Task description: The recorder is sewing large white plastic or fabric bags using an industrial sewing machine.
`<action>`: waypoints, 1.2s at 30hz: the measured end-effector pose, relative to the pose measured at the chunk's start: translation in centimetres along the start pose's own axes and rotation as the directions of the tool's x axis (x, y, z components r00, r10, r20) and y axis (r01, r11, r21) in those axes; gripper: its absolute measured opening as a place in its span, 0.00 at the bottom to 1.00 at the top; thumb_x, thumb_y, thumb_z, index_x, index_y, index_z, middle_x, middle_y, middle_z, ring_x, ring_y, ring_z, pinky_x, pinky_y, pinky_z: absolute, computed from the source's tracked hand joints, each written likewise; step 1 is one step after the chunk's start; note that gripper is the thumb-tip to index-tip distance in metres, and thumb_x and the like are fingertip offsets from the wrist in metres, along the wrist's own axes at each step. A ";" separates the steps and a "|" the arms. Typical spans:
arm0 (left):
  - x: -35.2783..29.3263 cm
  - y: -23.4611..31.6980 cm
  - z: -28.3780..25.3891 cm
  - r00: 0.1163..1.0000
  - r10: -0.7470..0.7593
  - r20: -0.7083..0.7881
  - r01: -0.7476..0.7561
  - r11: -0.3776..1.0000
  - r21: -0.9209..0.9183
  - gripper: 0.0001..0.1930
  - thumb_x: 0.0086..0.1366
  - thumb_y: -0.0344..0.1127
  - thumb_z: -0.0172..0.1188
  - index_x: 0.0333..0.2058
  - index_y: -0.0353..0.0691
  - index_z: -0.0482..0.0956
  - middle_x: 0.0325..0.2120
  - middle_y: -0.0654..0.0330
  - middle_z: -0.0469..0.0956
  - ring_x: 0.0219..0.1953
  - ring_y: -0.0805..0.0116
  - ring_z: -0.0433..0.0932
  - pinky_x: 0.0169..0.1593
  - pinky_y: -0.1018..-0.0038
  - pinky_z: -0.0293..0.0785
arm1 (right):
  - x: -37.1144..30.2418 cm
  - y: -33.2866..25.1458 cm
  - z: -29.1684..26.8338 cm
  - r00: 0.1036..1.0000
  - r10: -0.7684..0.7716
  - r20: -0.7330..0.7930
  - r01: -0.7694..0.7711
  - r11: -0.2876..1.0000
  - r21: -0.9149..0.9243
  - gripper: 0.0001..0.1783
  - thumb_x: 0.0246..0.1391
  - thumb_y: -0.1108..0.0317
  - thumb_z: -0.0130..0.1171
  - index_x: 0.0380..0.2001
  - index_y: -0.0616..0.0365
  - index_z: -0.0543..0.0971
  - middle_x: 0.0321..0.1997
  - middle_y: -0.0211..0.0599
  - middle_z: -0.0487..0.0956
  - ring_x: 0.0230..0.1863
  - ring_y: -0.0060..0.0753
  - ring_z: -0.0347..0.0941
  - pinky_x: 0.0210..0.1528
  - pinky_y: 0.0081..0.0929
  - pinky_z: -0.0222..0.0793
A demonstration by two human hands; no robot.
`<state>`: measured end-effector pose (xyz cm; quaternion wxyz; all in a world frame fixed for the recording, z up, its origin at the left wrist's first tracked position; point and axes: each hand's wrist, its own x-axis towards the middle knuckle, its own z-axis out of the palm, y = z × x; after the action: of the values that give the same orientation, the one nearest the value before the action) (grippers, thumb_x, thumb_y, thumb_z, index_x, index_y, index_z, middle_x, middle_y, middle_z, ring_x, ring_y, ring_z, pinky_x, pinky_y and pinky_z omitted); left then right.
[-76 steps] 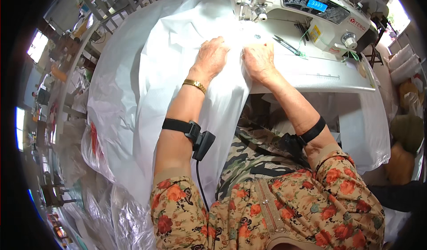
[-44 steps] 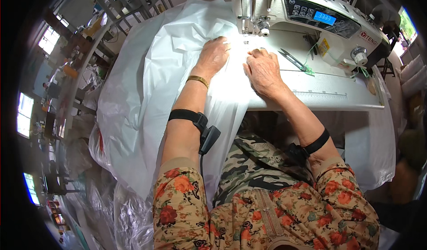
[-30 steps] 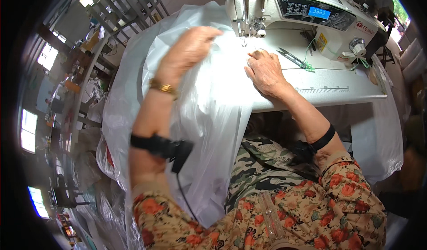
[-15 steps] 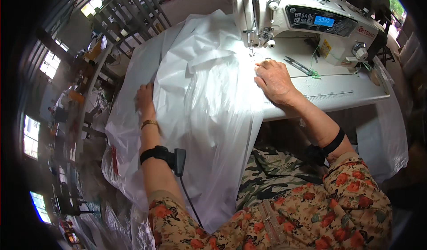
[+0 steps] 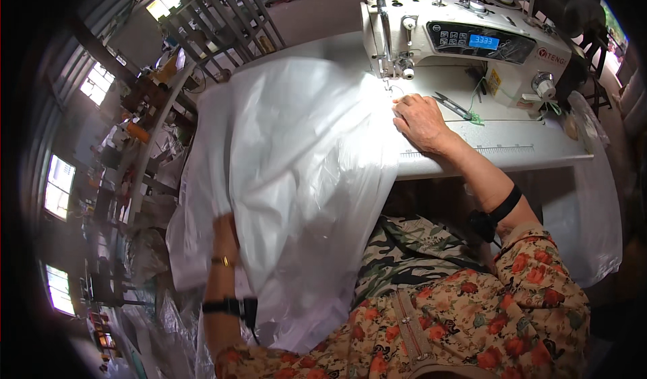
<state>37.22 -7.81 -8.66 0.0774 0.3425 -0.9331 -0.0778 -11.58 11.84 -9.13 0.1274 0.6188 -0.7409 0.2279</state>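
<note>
A large white plastic sheet (image 5: 283, 156) lies in loose folds over the sewing table and hangs down to my lap. Its right edge reaches the needle area of a white sewing machine (image 5: 397, 35), where bright light washes out detail. Just in front of the needle, my right hand (image 5: 423, 121) is closed, its bent fingers pinching the sheet's edge. My left hand (image 5: 226, 234) is at the sheet's left side, low and close to my body. Motion smears it, and folds partly cover its fingers.
Dark thread snips (image 5: 453, 106) with green thread lie on the table right of my right hand. The table's front edge (image 5: 499, 151) carries a ruler scale. Clear plastic (image 5: 586, 197) hangs at the right end. Grey metal bars (image 5: 222, 22) stand at the far left.
My left hand has moved down toward my body, and the sheet's left part has shifted and billowed with it. My right hand stays beside the needle. The view has tilted slightly.
</note>
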 end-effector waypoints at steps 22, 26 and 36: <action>-10.0 23.9 -9.7 0.961 -0.076 -0.265 0.041 0.990 -0.136 0.11 0.64 0.27 0.55 0.45 0.32 0.76 0.40 0.49 0.81 0.40 0.52 0.81 0.44 0.64 0.77 | -6.2 -15.9 0.0 0.915 -0.401 -0.043 0.400 0.888 0.229 0.33 0.52 0.44 0.61 0.51 0.59 0.74 0.56 0.45 0.72 0.65 0.45 0.61 0.67 0.55 0.49; -8.8 32.7 -1.5 0.936 0.350 0.047 -0.269 0.793 -0.547 0.18 0.65 0.25 0.52 0.53 0.32 0.73 0.51 0.45 0.76 0.54 0.49 0.75 0.57 0.62 0.71 | -2.4 -19.2 2.0 0.840 -0.460 0.288 0.419 0.887 0.192 0.30 0.52 0.43 0.59 0.44 0.60 0.79 0.55 0.43 0.74 0.64 0.43 0.62 0.65 0.53 0.48; -9.7 11.8 9.1 0.970 -0.190 -0.153 0.188 0.982 -0.028 0.30 0.64 0.42 0.57 0.62 0.36 0.64 0.60 0.46 0.67 0.62 0.51 0.65 0.65 0.61 0.60 | -12.3 -12.9 -0.6 0.853 -0.470 0.226 0.242 0.741 0.626 0.14 0.57 0.65 0.56 0.45 0.58 0.77 0.24 0.48 0.78 0.28 0.51 0.76 0.30 0.43 0.71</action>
<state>35.36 8.26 -16.12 0.1441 0.4344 -0.8868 -0.0644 3.43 20.99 -12.05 -0.1658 0.7912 -0.5117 0.2910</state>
